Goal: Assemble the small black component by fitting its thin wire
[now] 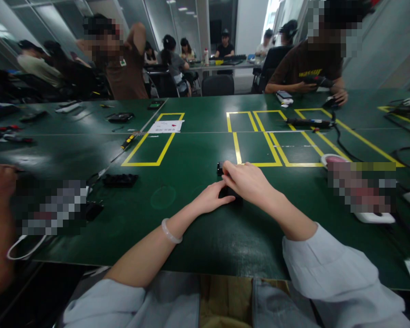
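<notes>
A small black object (220, 169) lies on the green table (198, 246), mostly covered by both hands. My left hand (210, 198), with a pale bangle at the wrist, rests at its near left side, thumb stretched out and apart from the fingers, which pass behind the other hand. From the right, my right hand (248, 180) reaches over the black object with its fingers curled down. What the fingertips of my right hand pinch is hidden. Dark parts show below and between the two hands.
A black part (120, 180) and a yellow-black screwdriver (128, 141) lie left. Yellow tape (141, 164) marks rectangles ahead. A black corded tool (309, 123) and a white-edged case (374, 217) are right. Another person's arm (0, 237) enters at left; people sit across the table.
</notes>
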{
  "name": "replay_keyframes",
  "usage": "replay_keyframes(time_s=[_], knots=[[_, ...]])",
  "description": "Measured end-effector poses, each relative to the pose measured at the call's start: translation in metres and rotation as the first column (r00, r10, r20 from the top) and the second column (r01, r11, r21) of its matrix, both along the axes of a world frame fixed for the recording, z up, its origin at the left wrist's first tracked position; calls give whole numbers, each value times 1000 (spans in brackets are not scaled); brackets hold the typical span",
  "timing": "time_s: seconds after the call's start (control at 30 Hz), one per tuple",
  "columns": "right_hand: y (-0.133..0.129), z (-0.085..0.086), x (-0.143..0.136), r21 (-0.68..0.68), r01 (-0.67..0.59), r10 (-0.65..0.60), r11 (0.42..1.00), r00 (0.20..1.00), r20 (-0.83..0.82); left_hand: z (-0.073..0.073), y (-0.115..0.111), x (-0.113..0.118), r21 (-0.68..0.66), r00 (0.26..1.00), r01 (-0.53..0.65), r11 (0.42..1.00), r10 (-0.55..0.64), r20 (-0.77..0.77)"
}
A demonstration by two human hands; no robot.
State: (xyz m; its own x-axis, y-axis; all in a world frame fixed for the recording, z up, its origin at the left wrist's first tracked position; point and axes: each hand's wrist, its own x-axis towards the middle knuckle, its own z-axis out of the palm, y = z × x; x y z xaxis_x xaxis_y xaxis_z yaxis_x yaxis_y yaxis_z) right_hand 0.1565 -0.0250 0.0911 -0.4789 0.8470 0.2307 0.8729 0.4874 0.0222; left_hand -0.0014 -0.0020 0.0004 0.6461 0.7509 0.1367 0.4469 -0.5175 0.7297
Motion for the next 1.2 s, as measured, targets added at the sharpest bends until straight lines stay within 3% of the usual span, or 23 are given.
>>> replay_keyframes(time_s=[0.17, 0.57, 0.8, 1.2], knots=[[2, -2, -1, -3, 40, -40, 999, 997, 62, 1, 0, 0, -2, 1000, 5, 1000, -5, -12], [-1, 1, 2, -3, -7, 7, 1000, 1000, -25, 0, -1, 0, 1, 1000, 2, 1000, -2, 17], [2, 0, 0, -20, 49, -47, 999, 996, 73, 1, -1, 0, -3, 1000, -6, 1000, 6, -21], [0, 1, 2, -4, 16, -16, 1000, 1000, 16, 1, -1, 0, -9, 1000, -3, 1000, 3, 15]])
